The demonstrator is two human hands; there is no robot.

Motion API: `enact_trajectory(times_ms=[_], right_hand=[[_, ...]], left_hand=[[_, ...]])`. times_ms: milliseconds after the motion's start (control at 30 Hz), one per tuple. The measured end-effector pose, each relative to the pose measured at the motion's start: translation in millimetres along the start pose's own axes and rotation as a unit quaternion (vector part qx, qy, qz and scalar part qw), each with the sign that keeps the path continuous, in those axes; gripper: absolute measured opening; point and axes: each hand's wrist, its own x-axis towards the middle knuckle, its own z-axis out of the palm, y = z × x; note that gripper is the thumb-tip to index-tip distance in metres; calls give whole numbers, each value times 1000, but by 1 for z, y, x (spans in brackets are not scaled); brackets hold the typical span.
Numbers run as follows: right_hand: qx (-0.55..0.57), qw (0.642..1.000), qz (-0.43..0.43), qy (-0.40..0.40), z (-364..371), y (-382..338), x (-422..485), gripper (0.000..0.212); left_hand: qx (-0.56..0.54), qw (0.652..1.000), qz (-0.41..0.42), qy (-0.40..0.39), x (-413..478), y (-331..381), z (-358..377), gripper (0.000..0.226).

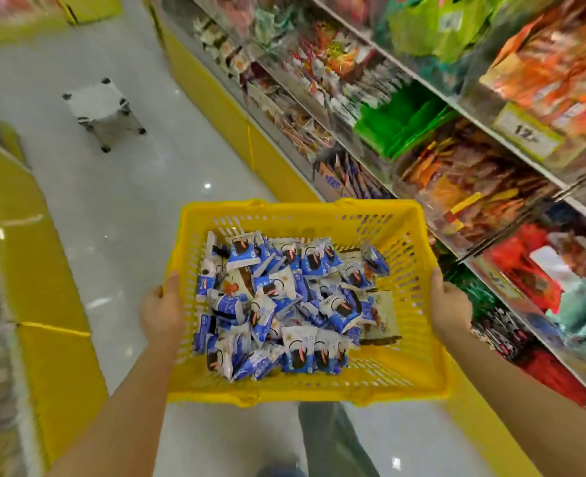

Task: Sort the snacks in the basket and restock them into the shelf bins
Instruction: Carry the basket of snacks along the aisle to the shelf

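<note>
We hold a yellow plastic basket (405, 376) level over the aisle. It is rectangular, its walls a lattice of small slots, its rim thick and smooth with a low hump at the middle of the near and far edges. Inside lies a loose heap of snacks (284, 304): small pillow-shaped packets in glossy, crinkled film. Most are blue and white with a dark round picture, and a few are cream and brown. One larger flat pale packet lies toward the right wall. A bare strip of basket bottom shows along the near wall.

Our left hand (160, 311) grips the left rim, with the thumb laid over the top edge and the other fingers curled under the outside, hidden. Our right hand (451, 306) grips the right rim the same way. The snacks lie between the two hands and touch neither.

Just beside the basket on the right rises the shelf (472, 111), its grey rails carrying sloped rows of clear, hard bins (432, 215). These are stuffed with green packs (401, 125), orange packs (463, 191) and red packs (522, 270), all too blurred to read. A pale tag (525, 132) shows "12". The bins' clear fronts face the basket's right wall.

Smooth yellow panels (222, 108) run along the shelf's foot, and a second yellow unit (43, 270) stands to the left. On the glossy grey floor (129, 201) a small grey stool (104, 111) stands well apart up the aisle. A grey-green trouser leg (326, 438) shows under the basket.
</note>
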Motion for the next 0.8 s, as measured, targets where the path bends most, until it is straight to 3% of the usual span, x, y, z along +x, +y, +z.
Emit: enact_trajectory(times_ms=[233,500,800], right_hand=[[75,995,-61,-26,43,-154,71,62],[36,990,-126,-49,126,-322,110,75],[16,985,-158,-69,239,-494,124,63]], left_hand=[[-80,994,-17,67,85,66,-11,48],[-121,987,-56,91,210,103,-29,40],[-150,979,-90,102,393,142,-65,37]])
